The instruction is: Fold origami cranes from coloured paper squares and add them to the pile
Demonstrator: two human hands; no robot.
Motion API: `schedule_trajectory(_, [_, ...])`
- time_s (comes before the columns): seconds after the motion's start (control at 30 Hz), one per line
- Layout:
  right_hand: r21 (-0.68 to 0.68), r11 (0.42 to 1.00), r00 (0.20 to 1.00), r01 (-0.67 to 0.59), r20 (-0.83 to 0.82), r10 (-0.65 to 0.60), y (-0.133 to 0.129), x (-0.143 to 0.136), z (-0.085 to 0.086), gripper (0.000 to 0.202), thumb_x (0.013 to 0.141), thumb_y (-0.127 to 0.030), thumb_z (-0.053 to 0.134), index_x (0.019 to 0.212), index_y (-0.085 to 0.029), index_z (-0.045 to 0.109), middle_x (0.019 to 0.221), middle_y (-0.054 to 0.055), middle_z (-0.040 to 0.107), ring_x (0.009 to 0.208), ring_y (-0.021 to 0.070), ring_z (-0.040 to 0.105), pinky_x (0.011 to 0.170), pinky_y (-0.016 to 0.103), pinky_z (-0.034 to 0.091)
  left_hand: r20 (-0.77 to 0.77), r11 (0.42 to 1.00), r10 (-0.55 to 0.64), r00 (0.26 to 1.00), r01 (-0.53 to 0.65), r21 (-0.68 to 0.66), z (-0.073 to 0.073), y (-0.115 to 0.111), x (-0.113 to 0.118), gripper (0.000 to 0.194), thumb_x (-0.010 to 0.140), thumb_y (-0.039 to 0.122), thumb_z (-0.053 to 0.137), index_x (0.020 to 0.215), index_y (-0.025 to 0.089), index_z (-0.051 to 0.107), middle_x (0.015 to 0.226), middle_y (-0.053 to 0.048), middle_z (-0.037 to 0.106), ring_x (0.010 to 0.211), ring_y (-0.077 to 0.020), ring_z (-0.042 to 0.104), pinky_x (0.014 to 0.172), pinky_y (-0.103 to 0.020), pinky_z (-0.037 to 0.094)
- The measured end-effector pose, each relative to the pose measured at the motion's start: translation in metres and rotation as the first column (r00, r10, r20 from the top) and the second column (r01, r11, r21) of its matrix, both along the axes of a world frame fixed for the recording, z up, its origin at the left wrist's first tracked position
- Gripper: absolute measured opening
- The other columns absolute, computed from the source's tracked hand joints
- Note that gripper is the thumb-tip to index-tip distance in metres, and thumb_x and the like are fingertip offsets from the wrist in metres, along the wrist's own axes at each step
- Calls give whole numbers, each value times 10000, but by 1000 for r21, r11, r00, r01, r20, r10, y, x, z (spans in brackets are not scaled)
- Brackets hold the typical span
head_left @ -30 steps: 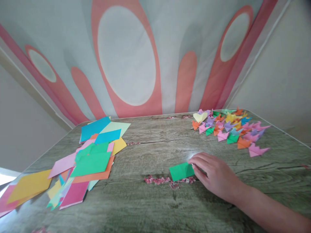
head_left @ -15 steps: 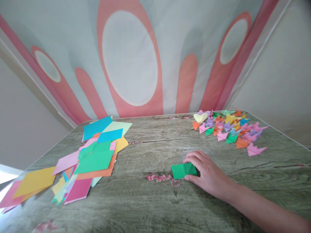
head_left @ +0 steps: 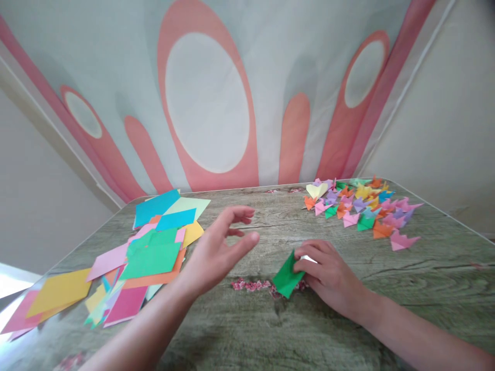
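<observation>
A folded green sheet of origami paper (head_left: 287,275) is pinched in my right hand (head_left: 328,275), tilted up off the table near the middle. A bit of white shows between the fingers, perhaps the back of the sheet. My left hand (head_left: 216,252) hovers to the left of it, fingers curved and apart, with nothing in them. A gap separates my left hand from the green paper.
Loose coloured paper sheets (head_left: 152,260) lie in an overlapping pile on the left of the wood-grain table (head_left: 247,330). Many small folded paper figures (head_left: 361,206) cluster at the back right. A pink-and-grey patterned backdrop (head_left: 266,103) rises behind the table's far edge.
My left hand has come into view from the lower left, reaching toward the middle. The green paper, flatter before, is now tilted and turned in my right hand.
</observation>
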State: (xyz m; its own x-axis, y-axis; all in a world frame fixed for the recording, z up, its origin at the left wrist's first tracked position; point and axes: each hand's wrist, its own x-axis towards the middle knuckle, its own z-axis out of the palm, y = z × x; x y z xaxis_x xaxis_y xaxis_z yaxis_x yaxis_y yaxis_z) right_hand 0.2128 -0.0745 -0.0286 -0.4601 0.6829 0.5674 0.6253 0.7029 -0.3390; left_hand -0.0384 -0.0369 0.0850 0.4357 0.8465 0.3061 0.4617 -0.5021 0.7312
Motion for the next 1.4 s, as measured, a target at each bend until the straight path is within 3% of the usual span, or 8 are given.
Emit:
schedule_trajectory(0.23, [171, 985, 999, -31, 33, 25, 1, -5, 4, 222, 898, -20, 483, 891, -175, 642, 1023, 67, 665, 1064, 240, 528, 911, 448, 407, 7, 836, -266, 964, 234, -496, -50, 16, 41, 897, 758, 394, 733, 1505, 271, 251, 1340, -155, 505, 1209, -318, 511, 866, -412, 508])
schedule_trajectory(0.4, [257, 966, 997, 20, 66, -38, 5, -1, 7, 178, 922, -74, 513, 884, -163, 662, 1027, 86, 675, 1076, 247, 534, 941, 473, 398, 286, 471, -238, 928, 368, -802, -62, 22, 55, 1034, 742, 266, 716, 1539, 261, 58, 1234, -153, 525, 904, -217, 623, 669, -325, 537])
schedule_trajectory(0.5, [303, 952, 995, 53, 64, -75, 5, 1, 12, 167, 915, -80, 524, 884, -148, 674, 949, 93, 676, 1021, 242, 544, 929, 475, 405, 423, 370, -155, 893, 449, -813, -66, 22, 57, 1054, 718, 243, 749, 1534, 247, 83, 1137, -118, 544, 864, -183, 603, 622, -266, 508])
schedule_trajectory(0.73, [220, 969, 991, 109, 49, -123, 8, 3, 8, 266, 886, -55, 518, 919, -226, 719, 1046, 80, 648, 1065, 250, 530, 951, 489, 417, 475, 443, 62, 878, 403, -801, -87, 19, 57, 667, 684, 102, 635, 1329, 200, 499, 949, -23, 606, 706, -97, 550, 566, -179, 408])
schedule_trajectory(0.9, [77, 982, 981, 175, -104, -167, 19, 16, -8, 340, 889, -64, 487, 959, -285, 736, 1271, 74, 568, 1209, 267, 498, 981, 489, 436, 578, 424, 222, 785, 456, -783, -92, 20, 55, 767, 656, 65, 623, 1384, 234, 449, 1021, -41, 632, 798, -142, 624, 712, -251, 502])
schedule_trajectory(1.1, [-202, 971, 947, 129, -266, -181, 22, 20, -24, 323, 891, -139, 520, 1092, -302, 712, 1128, 55, 656, 1034, 189, 639, 891, 339, 526, 657, 580, 207, 725, 450, -679, -88, 25, 54, 849, 720, 69, 669, 1459, 355, 362, 1048, -23, 654, 737, -99, 618, 716, -222, 489])
schedule_trajectory(1.27, [-277, 956, 920, 95, -343, -191, 21, 18, -18, 339, 833, -126, 521, 1050, -278, 732, 1084, 41, 697, 1030, 190, 655, 898, 310, 531, 651, 507, 170, 740, 500, -702, -85, 23, 51, 460, 790, 223, 710, 1240, 175, 627, 1204, -113, 643, 961, -199, 649, 889, -337, 497])
schedule_trajectory(1.4, [-300, 944, 895, 138, -371, -249, 21, 21, -13, 278, 842, -182, 551, 1016, -277, 746, 1070, 43, 712, 1019, 208, 668, 880, 319, 545, 654, 507, 140, 744, 514, -692, -85, 27, 48, 395, 821, 308, 688, 1175, 136, 659, 1185, -140, 651, 1012, -249, 640, 905, -415, 502])
